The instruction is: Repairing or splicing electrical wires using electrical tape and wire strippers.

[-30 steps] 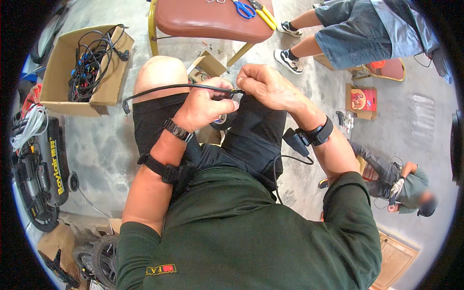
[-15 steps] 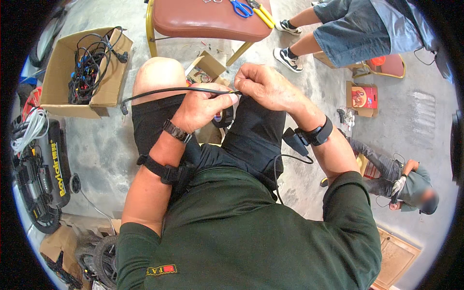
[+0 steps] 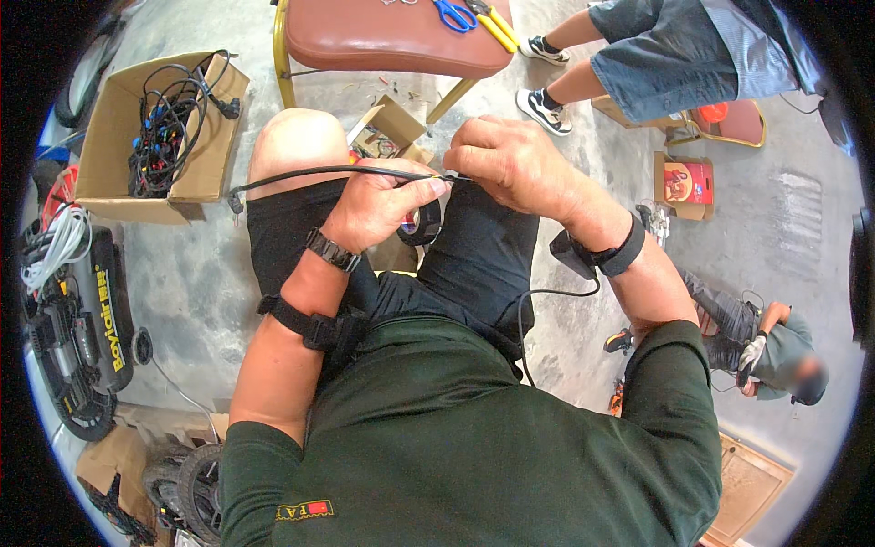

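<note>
A black cable [image 3: 310, 170] runs level across my thighs, its plug end out to the left. My left hand [image 3: 387, 201] is closed on it, thumb and fingers pinching close to a short stretch where a little yellow shows. My right hand [image 3: 510, 164] is closed at the other side of that stretch, its fingertips pinching the cable; the curled fingers hide part of it. Just below the hands, between my thighs, is a roll of black tape [image 3: 428, 228], partly hidden by the left hand.
Ahead stands a brown padded chair [image 3: 392, 41] with blue-handled scissors [image 3: 454, 15] and yellow-handled pliers [image 3: 497, 29]. A cardboard box [image 3: 100, 169] of tangled cables is at left, a small open box [image 3: 396, 118] beyond my knees. One person stands front right; another [image 3: 784, 351] is at right.
My right hand has turned and its wrist and forearm have swung outward to the right, fingertips still at the cable. My left hand and the cable have stayed almost still.
</note>
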{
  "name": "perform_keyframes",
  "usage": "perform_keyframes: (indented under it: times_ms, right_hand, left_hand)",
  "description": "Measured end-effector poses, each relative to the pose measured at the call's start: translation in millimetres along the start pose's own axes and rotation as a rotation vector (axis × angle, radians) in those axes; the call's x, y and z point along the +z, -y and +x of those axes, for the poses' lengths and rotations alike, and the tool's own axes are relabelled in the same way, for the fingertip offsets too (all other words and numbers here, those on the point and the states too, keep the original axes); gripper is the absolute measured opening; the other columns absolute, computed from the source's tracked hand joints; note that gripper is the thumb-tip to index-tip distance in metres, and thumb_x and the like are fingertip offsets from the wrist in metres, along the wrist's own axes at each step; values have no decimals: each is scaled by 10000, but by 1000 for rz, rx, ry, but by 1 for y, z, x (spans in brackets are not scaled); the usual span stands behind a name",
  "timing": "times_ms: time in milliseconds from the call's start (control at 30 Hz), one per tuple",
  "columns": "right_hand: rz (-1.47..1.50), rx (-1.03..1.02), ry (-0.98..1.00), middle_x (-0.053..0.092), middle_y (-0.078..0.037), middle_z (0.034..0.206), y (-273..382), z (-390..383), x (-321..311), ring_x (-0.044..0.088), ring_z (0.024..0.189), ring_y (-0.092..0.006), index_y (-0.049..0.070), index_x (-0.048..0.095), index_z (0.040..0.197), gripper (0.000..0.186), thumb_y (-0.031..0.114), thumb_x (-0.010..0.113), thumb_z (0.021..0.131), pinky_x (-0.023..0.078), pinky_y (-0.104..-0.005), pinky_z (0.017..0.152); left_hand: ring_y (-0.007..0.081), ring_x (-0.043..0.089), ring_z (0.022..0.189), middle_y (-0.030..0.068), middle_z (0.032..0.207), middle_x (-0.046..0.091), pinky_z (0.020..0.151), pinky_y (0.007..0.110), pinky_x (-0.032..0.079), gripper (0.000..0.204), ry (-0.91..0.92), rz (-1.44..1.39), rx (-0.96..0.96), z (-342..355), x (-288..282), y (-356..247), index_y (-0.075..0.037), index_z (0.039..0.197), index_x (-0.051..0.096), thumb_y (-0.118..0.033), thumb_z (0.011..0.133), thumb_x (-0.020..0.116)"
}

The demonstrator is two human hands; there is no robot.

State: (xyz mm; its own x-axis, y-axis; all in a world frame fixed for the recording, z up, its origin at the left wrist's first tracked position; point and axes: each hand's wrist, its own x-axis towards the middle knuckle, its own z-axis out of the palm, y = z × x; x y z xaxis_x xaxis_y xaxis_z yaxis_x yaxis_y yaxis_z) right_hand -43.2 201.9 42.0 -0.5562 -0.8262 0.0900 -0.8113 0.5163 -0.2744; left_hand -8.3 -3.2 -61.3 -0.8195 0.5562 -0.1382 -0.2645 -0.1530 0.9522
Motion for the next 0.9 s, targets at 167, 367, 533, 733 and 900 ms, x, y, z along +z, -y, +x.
perform_keyframes:
  times_ms: [167, 367, 533, 733, 900]
  right_hand:
    - [-118, -86, 47, 597, -27, 896, -1, 6, -6, 608, 806, -231, 112, 628, 917, 240, 86, 681, 684, 520, -359, 650]
    - [-87, -157, 144, 553, -51, 808, -1, 15, -14, 606, 807, -254, 100, 598, 830, 142, 155, 658, 713, 527, -379, 651]
    - [157, -9, 224, 607, -141, 726, -2, 25, -10, 635, 726, -344, 45, 596, 782, 106, 135, 651, 783, 516, -441, 657]
    - [421, 214, 298, 619, -147, 680, -7, 34, -10, 615, 626, -308, -1, 606, 770, 80, 77, 618, 782, 484, -379, 594]
    - [431, 329, 369, 609, -156, 647, -7, 38, -11, 596, 586, -275, -10, 620, 796, 101, 89, 604, 794, 475, -376, 587]
  left_hand:
    - [60, 566, 633, 30, 863, 708, 565, 229, 460, 171, 13, 10, -4, 0, -2, 3, -13, 986, 736, -147, 933, 644]
    - [65, 580, 667, 33, 860, 703, 586, 235, 468, 177, 18, 27, -27, 1, -3, 2, 0, 993, 726, -145, 933, 645]
    - [44, 535, 619, -40, 723, 624, 526, 221, 439, 157, -51, -26, 53, 1, 1, 11, -34, 935, 734, -179, 887, 699]
    - [45, 540, 618, -19, 705, 623, 526, 231, 444, 154, -51, 38, 78, 1, 1, 5, -12, 881, 721, -166, 875, 707]
    - [57, 551, 623, -2, 701, 628, 545, 249, 456, 164, -69, 28, 107, 0, 4, 2, 3, 863, 711, -160, 874, 703]
